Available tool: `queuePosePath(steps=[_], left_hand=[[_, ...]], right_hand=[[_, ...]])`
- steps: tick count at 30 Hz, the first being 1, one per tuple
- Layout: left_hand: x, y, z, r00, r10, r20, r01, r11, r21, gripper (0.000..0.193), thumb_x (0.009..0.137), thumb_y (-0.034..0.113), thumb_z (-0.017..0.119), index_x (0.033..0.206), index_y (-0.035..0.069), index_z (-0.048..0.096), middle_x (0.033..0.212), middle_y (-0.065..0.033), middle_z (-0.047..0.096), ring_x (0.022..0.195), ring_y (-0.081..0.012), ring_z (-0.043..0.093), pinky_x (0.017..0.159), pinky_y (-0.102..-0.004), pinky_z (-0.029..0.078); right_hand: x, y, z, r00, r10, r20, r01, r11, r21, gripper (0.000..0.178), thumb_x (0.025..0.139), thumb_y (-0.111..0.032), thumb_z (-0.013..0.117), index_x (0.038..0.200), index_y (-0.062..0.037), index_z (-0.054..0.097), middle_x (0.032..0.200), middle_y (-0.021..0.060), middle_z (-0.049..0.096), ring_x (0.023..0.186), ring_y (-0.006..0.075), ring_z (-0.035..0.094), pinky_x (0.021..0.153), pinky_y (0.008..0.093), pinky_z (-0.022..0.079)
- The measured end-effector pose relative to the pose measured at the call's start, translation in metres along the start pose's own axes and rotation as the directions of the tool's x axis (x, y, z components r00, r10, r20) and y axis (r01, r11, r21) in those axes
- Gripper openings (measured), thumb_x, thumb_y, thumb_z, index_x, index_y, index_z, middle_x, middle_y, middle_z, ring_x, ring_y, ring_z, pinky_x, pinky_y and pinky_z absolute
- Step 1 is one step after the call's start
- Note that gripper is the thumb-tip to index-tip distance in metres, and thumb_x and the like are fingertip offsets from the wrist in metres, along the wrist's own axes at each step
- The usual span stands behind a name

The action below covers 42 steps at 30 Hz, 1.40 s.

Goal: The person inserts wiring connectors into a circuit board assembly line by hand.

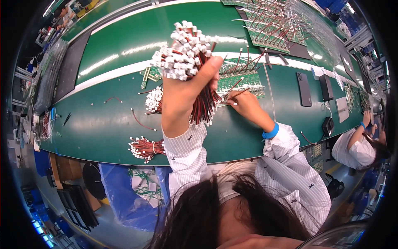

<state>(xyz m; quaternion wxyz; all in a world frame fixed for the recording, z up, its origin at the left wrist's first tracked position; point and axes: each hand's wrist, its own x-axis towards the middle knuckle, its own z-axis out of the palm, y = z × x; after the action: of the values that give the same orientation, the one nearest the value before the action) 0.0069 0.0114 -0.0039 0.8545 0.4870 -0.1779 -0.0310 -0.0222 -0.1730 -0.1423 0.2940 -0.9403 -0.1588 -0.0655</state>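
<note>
My left hand (188,89) is raised over the green table, closed around a thick bundle of red-and-black connector wires (205,106). Their white plugs (184,54) crowd above the thumb, and the wire tails hang below the palm. At the near edge of a green circuit board (240,81), my right hand (246,106) pinches a thin connector wire, its fingertips low against the board. Several wires stand up from that board. Left of my left wrist lies a pile of white-plugged wires (154,100). Closer to me sits another bundle (147,149), tied with a band.
More wired circuit boards (273,29) lie at the far right. A dark phone (304,89) and a black box (326,88) rest to the right. Loose wires (143,120) are scattered leftward. A blue-lined bin (128,195) stands below the table edge. A co-worker (356,143) sits at right.
</note>
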Motion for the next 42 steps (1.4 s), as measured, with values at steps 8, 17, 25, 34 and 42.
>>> queuePosePath(steps=[8,17,25,34,42], left_hand=[[0.001,-0.012,0.019,0.953,-0.129,0.276,0.071,0.975,0.209,0.04,0.065,0.012,0.073,0.092,0.001,0.044,0.065,0.0001,0.053,0.055,-0.0056,0.049,0.044,-0.0187,0.039],[-0.004,-0.034,0.055,0.91,-0.174,0.377,0.116,0.978,0.172,0.039,0.066,0.009,0.071,0.096,0.002,0.047,0.074,-0.0006,0.052,0.054,-0.0061,0.05,0.044,-0.0193,0.041],[-0.003,-0.04,0.054,0.952,-0.164,0.258,0.162,0.986,0.03,0.011,0.08,0.01,0.056,0.078,0.0,0.052,0.064,-0.0064,0.056,0.05,-0.012,0.053,0.046,-0.0222,0.042],[0.005,-0.035,0.041,0.997,-0.01,-0.079,-0.007,0.979,-0.202,0.011,0.079,0.008,0.055,0.072,0.001,0.052,0.06,-0.0042,0.052,0.051,-0.0111,0.05,0.048,-0.0229,0.042],[0.012,-0.03,0.025,0.975,0.163,-0.154,-0.201,0.938,-0.283,0.014,0.08,0.009,0.054,0.069,0.003,0.047,0.057,-0.0025,0.046,0.049,-0.012,0.047,0.046,-0.0241,0.037]], right_hand=[[-0.013,-0.057,-0.11,0.98,-0.135,0.149,0.082,0.944,0.319,0.014,0.078,-0.014,0.055,0.076,-0.0006,0.057,0.064,0.0092,0.057,0.058,0.0225,0.056,0.053,0.0318,0.043],[-0.008,-0.076,-0.14,0.924,-0.043,-0.379,0.202,0.899,0.39,0.018,0.082,-0.01,0.052,0.069,0.0024,0.055,0.055,0.0019,0.053,0.047,0.0057,0.049,0.043,0.0186,0.035],[-0.011,-0.078,-0.152,0.609,0.069,-0.79,0.325,0.887,0.328,0.027,0.087,-0.016,0.045,0.074,0.005,0.056,0.06,0.0061,0.055,0.047,0.0099,0.05,0.043,0.0198,0.038],[-0.031,-0.081,-0.133,0.625,-0.364,-0.691,0.682,0.685,0.257,0.026,0.084,-0.011,0.045,0.075,0.0093,0.058,0.065,0.0149,0.059,0.052,0.0202,0.058,0.048,0.0277,0.047],[-0.047,-0.075,-0.1,0.93,-0.122,-0.346,0.272,0.862,0.428,0.014,0.071,0.006,0.053,0.083,0.0039,0.061,0.073,0.013,0.063,0.066,0.0206,0.063,0.06,0.0267,0.05]])
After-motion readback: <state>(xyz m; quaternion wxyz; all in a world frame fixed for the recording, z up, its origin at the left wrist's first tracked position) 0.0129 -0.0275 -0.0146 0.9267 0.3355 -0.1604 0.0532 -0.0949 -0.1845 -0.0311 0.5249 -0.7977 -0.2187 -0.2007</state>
